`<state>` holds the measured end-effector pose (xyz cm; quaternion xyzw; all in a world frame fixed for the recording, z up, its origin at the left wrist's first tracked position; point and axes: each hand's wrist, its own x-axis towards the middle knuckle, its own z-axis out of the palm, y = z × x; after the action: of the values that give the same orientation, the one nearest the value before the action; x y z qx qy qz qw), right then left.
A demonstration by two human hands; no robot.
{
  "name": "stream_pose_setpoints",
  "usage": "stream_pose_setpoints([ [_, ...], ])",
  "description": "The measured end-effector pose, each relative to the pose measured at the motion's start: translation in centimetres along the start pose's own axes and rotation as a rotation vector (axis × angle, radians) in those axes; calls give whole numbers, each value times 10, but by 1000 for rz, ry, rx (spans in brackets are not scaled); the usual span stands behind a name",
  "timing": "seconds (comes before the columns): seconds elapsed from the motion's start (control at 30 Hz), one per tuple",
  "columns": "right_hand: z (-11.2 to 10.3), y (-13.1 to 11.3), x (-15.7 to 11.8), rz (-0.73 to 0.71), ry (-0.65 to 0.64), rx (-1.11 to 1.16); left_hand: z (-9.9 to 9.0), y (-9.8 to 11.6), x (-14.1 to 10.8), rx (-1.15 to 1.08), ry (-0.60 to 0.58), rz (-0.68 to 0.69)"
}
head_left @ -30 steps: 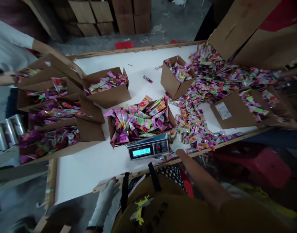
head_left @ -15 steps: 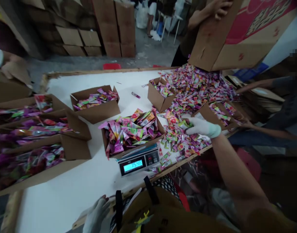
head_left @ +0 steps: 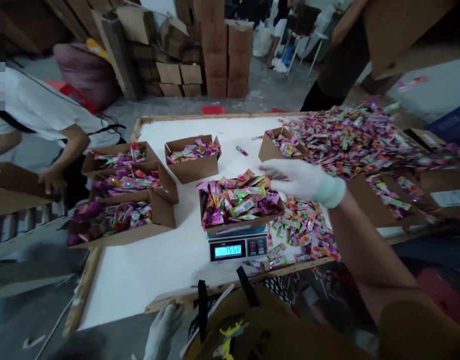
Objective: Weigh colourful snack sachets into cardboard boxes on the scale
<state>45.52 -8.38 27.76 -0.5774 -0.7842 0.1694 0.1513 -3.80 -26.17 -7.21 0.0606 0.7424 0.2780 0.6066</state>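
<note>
On the scale [head_left: 257,246], packet-filled box [head_left: 252,224], long axis left-to-right; right hand [head_left: 303,181] above, grip unclear.

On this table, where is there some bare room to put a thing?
The table has a wide bare patch between the scale and the three grouped boxes, towards the near-left edge. Another is at the back, between two separate boxes; one loose packet lies there. The right side is crowded with heaped packets.
</note>
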Motion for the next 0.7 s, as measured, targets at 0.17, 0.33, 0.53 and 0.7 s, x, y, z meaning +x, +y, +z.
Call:
stream_pose_setpoints([
  [0.17,-2,34,-60,162,211,67,-5,19,-9,-23,44,94],
  [0.33,17,35,-88,284,281,109,16,90,-7,-46,-25,248],
  [0.53,29,18,-91,318,279,101,63,155,-36,-10,-154,440],
  [0.7,36,21,-85,405,268,15,112,190,-82,114,-189,616],
])
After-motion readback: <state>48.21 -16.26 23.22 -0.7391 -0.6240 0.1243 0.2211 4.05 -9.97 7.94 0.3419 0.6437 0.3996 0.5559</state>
